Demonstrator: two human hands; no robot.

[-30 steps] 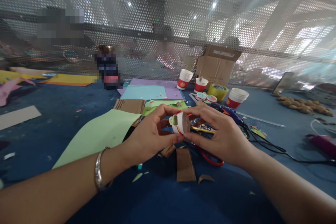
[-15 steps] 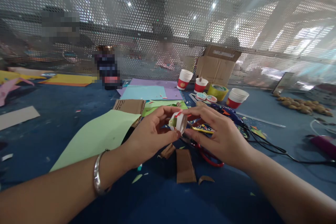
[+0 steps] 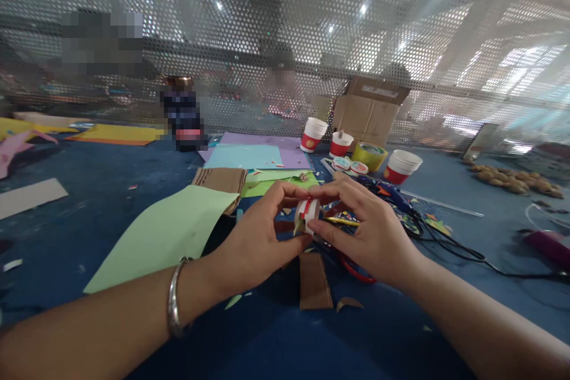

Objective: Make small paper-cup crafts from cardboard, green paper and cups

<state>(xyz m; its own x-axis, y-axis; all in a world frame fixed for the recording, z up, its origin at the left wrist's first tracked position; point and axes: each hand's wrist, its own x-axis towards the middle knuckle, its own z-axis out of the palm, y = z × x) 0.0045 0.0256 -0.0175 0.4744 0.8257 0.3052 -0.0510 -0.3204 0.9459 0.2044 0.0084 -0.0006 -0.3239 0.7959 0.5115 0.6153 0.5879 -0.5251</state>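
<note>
Between my two hands is a small white paper ring [image 3: 308, 209] with red marks and a bit of green at its lower left. My left hand [image 3: 249, 240] grips its left side, thumb below and fingers above. On the other side, my right hand [image 3: 376, 228] pinches its rim between thumb and fingers. A rectangular cardboard piece [image 3: 314, 285] lies just below the hands. Red scissor-like handles [image 3: 360, 272] are partly hidden under my right hand, near a yellow stick [image 3: 341, 221]. Left of my left hand lies a pale green sheet [image 3: 164, 231].
Red-and-white paper cups [image 3: 313, 135], a roll of yellow-green tape [image 3: 369, 156] and a cardboard box [image 3: 367, 116] stand at the back. A blue glue gun [image 3: 392, 191] with a black cable [image 3: 463, 249] lies right. Purple paper [image 3: 291, 154] lies ahead.
Both hands have turned the paper ring, so its red-marked outer side now faces me more and its green opening less. My left hand has shifted slightly right.
</note>
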